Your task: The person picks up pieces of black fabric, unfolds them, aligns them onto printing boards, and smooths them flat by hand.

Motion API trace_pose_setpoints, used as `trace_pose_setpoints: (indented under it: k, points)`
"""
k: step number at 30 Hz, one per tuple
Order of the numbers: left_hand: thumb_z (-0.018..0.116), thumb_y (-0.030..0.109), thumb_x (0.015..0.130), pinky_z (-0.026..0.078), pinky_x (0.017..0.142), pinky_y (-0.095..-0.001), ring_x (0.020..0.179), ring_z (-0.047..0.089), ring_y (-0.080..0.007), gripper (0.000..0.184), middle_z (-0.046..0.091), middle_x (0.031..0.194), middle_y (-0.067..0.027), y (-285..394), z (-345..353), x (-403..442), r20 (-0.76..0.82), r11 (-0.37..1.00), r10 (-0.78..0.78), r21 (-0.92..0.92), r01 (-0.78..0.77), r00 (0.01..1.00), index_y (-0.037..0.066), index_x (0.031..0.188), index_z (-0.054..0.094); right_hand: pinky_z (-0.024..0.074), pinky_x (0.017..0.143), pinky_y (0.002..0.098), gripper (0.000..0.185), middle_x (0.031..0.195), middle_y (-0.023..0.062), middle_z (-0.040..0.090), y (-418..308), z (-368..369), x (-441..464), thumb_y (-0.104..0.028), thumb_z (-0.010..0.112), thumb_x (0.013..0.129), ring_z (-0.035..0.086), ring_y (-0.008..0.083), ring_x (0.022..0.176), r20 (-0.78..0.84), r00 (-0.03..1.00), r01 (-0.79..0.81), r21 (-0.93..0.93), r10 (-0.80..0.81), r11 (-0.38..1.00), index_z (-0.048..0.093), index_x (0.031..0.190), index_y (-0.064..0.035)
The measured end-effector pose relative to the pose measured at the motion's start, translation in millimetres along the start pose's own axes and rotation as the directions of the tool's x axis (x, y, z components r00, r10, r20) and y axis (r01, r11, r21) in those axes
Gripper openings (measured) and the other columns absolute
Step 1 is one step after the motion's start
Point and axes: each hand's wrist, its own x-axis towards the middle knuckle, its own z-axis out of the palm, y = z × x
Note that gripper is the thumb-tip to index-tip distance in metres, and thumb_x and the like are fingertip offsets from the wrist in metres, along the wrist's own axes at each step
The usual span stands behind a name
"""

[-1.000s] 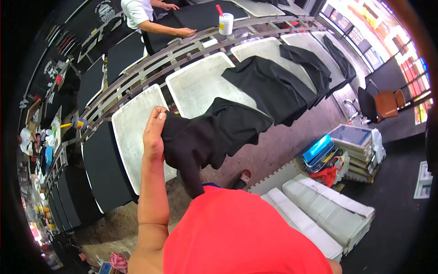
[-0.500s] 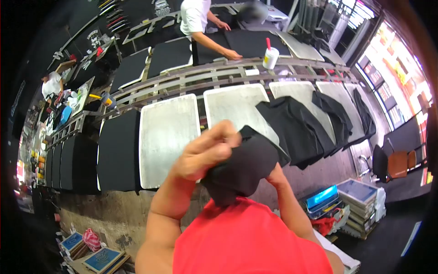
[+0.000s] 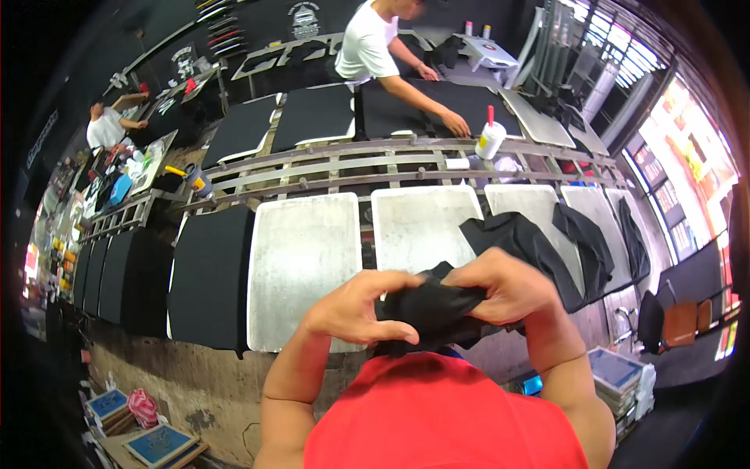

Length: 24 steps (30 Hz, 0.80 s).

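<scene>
A bunched black T-shirt [image 3: 430, 309] is between my two hands, close in front of my red top. My left hand [image 3: 361, 306] grips it from the left, thumb below and fingers above. My right hand [image 3: 504, 288] is closed on its right side, with fingers curled into the fabric. Just beyond my hands lie a bare pale printing board [image 3: 305, 262] and a second board [image 3: 422, 223] to its right. Another black shirt [image 3: 512, 234] hangs loosely over the boards on the right.
Black shirts are stretched over boards [image 3: 207, 281] on the left. Behind a long metal rail [image 3: 312, 178], a co-worker in white [image 3: 369, 47] reaches over black cloth. A white tub [image 3: 489, 142] stands on the rail. Framed screens [image 3: 160, 444] lie low left, others [image 3: 616, 371] low right.
My right hand has risen from below the T-shirt to its upper right side. My left hand has lowered, and the cloth is gathered tighter. The view has tilted up slightly.
</scene>
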Motion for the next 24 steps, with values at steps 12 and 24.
trace_pose_setpoints:
  k: [12,24]
  points:
    - [0.081,0.020,0.077,0.047,0.085,-0.0332,0.089,0.061,-0.0215,0.040,0.065,0.100,-0.0108,19.9,56.6,74.6,-0.014,0.997,0.063,0.044,-0.063,0.998,0.003,0.106,0.059,0.0486,0.071,0.0409,0.031,0.089,0.0160,0.065,8.9,-99.6,-23.7,0.000,0.062,0.068,0.063,0.0347,0.079,0.215,0.969,0.105,0.103,-0.125,0.989,0.065,0.099,-0.0009]
    - [0.080,0.010,0.076,0.051,0.083,-0.0305,0.082,0.062,-0.0144,0.033,0.058,0.092,-0.0053,69.4,11.8,56.3,-0.409,0.943,0.122,0.333,0.023,0.904,0.005,0.099,0.056,0.0499,0.071,0.0319,0.027,0.081,0.0079,0.067,46.4,-161.1,-84.8,-0.008,0.068,0.072,0.065,0.0176,0.076,-0.179,0.983,0.018,-0.142,-0.043,0.990,0.064,0.097,0.0004]
